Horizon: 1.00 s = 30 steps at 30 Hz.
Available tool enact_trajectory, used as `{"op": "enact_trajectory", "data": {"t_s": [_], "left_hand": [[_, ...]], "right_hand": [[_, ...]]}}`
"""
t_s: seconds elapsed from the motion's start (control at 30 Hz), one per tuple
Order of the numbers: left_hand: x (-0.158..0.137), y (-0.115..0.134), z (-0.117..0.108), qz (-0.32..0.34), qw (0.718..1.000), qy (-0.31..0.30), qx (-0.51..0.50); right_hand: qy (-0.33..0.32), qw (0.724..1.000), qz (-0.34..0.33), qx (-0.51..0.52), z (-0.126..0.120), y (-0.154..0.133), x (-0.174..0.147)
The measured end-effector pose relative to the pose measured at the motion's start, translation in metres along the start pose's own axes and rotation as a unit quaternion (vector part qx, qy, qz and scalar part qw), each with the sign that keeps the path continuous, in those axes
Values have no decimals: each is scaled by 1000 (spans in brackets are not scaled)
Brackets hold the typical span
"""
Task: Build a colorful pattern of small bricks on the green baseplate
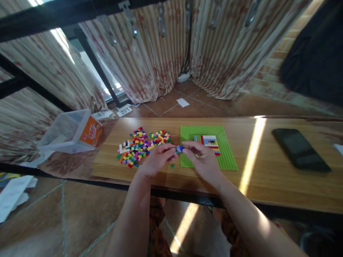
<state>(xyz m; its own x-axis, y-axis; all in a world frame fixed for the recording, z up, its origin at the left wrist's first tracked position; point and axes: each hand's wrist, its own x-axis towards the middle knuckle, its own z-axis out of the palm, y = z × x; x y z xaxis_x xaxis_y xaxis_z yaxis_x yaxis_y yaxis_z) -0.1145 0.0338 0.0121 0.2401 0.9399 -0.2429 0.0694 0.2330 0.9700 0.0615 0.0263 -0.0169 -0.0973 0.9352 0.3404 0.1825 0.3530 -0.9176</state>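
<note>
My left hand (158, 157) and my right hand (202, 159) meet over the table, fingertips pinched on small toy bricks (179, 149) in purple and blue. Whether these bricks are joined together I cannot tell. Under my right hand lies a green baseplate (227, 157), which bears a flat pattern of coloured bricks (210, 140) in white, red, blue and yellow. Part of that pattern is hidden by my right hand. To the left, beside my left hand, spreads a pile of loose bricks (136, 148) in many colours. A single green brick (172, 165) lies apart near the table's front.
A clear plastic box (66, 130) with an orange label stands at the table's left end. On the right of the wooden table (257, 178) lies a black tablet-like device (300, 150). Curtains (160, 53) hang behind, and a paper (183, 102) lies on the floor.
</note>
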Motion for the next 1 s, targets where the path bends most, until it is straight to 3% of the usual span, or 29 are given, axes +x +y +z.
{"op": "enact_trajectory", "data": {"t_s": [0.2,0.53,0.63,0.73,0.87,1.0], "left_hand": [[7,-5,16,19,1000,-15,-12],[5,-5,17,17,996,-72,-39],[4,-3,17,7,996,-77,-52],[7,-3,17,8,998,-22,-60],[15,-7,16,13,999,37,-23],[18,-11,20,11,999,32,12]], "right_hand": [[34,999,37,20,-4,2,0],[-10,986,92,138,-4,-12,-11],[6,982,103,157,-19,-14,-11],[72,979,103,160,-49,-7,-7],[138,981,100,91,-82,7,-3],[102,989,85,-69,-85,9,-9]]}}
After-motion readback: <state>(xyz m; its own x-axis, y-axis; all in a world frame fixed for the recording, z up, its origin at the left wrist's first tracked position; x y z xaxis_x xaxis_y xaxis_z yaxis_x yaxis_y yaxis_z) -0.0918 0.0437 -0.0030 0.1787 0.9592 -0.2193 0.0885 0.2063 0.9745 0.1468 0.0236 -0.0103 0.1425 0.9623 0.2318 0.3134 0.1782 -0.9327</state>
